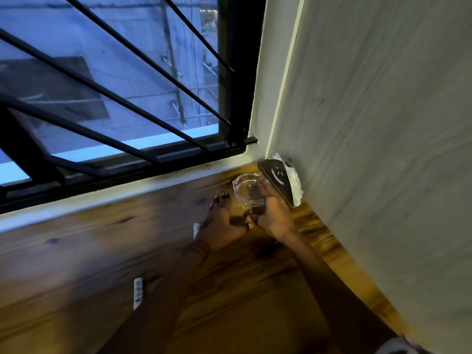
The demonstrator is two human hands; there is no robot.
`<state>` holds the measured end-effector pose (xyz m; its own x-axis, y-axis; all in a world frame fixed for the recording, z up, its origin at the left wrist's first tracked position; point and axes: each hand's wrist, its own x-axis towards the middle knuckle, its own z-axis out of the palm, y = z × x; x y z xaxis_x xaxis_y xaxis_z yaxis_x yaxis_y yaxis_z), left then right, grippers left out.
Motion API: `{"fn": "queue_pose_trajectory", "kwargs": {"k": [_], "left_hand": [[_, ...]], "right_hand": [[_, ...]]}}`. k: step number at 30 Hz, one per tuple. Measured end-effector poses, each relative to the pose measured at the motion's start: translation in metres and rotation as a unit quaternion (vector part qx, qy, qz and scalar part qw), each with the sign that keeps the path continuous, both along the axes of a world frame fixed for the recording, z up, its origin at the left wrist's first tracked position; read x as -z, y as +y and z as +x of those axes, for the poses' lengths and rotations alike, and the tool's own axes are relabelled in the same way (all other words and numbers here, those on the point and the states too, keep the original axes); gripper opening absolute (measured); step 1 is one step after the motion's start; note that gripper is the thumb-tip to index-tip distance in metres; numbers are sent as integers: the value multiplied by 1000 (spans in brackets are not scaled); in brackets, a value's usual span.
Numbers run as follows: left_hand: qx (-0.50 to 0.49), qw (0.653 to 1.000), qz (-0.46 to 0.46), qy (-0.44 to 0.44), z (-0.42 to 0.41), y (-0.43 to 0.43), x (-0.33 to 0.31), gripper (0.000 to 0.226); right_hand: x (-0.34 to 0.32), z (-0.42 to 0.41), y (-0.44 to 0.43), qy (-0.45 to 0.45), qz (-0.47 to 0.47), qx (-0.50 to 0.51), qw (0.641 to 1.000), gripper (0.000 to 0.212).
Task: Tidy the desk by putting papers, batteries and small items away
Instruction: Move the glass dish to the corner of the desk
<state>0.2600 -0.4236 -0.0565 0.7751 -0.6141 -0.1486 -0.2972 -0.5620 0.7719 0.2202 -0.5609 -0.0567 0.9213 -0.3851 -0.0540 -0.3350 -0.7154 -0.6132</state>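
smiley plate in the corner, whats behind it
White paper shows behind the dark smiley plate, along its top and right edges, against the wall. The plate covers the rest, so how much paper there is cannot be seen.

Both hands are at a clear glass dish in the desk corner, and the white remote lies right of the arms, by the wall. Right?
Not quite: the head view shows the white remote left of the arms, toward the window. The left hand and right hand are at the glass dish in the corner.
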Motion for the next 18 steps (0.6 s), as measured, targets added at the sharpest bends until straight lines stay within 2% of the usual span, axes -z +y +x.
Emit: {"fn": "queue_pose_trajectory", "kwargs": {"k": [4,11,14,18], "left_hand": [[-11,999,6,-50,-24,30,-21,78],[-35,993,-91,-70,-85,102,-41,68],[-45,992,-99,-60,-109,141,-35,65],[-68,984,-140,-86,-143,198,-19,50]], "right_hand": [[-15,-28,31,-33,33,-16,999,81],[-33,-91,91,-109,56,-8,993,76],[-33,-119,121,-123,82,29,989,70],[-22,-162,164,-155,116,99,976,63]]}}
